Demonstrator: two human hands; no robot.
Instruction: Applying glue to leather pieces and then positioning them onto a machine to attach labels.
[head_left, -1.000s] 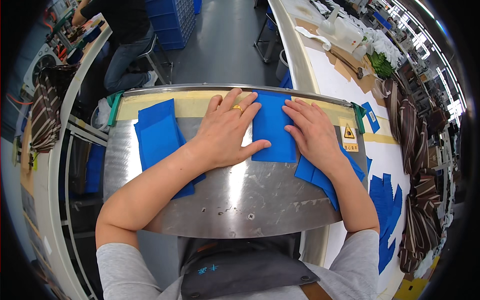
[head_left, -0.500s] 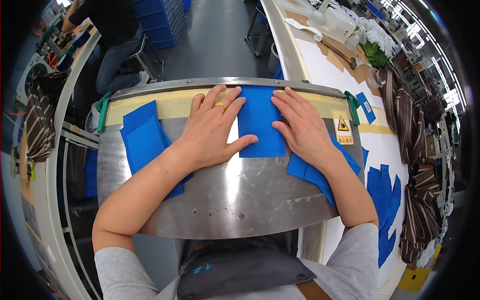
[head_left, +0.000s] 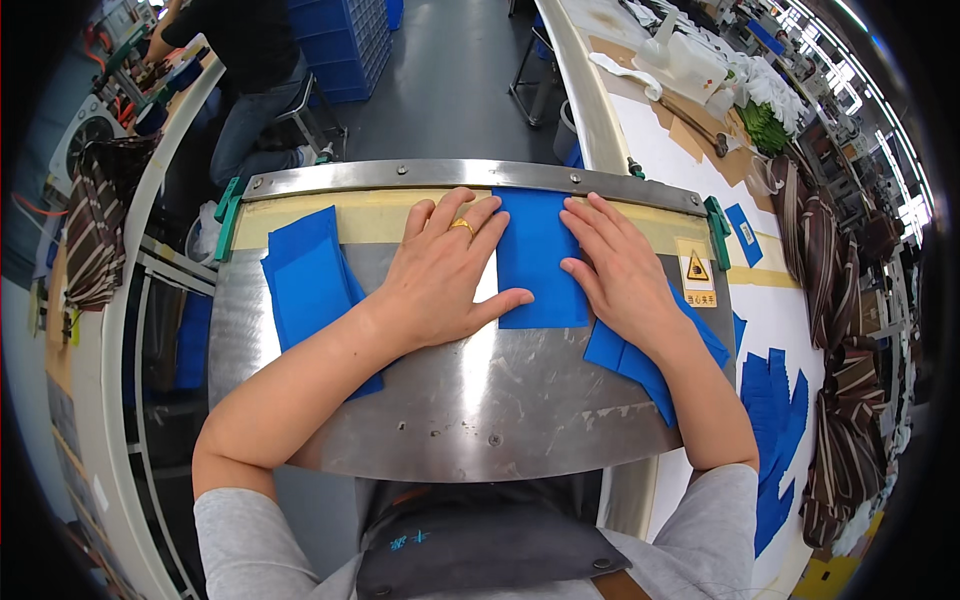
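Note:
A blue fabric piece (head_left: 541, 270) lies flat on the metal plate (head_left: 480, 400), its far edge against the long metal bar (head_left: 480, 177). My left hand (head_left: 447, 265), with a gold ring, rests along the piece's left side, fingers stretched out and the thumb over its lower left part. On the right side my right hand (head_left: 622, 265) lies open, its fingertips on the fabric's edge. Left of my left arm is a small stack of blue pieces (head_left: 305, 270). More blue pieces (head_left: 640, 372) lie partly under my right forearm.
Green clamps (head_left: 228, 218) sit at the bar's ends. A pictogram warning label (head_left: 696, 275) is stuck on the plate. Blue strips (head_left: 770, 425) and striped brown fabric (head_left: 845, 430) lie on the right-hand table. At the far left, a person (head_left: 255, 85) sits on a stool near blue crates (head_left: 335, 50).
The whole view has shifted slightly, and more of the metal bar's face shows. Both hands keep about the same place on the blue fabric piece.

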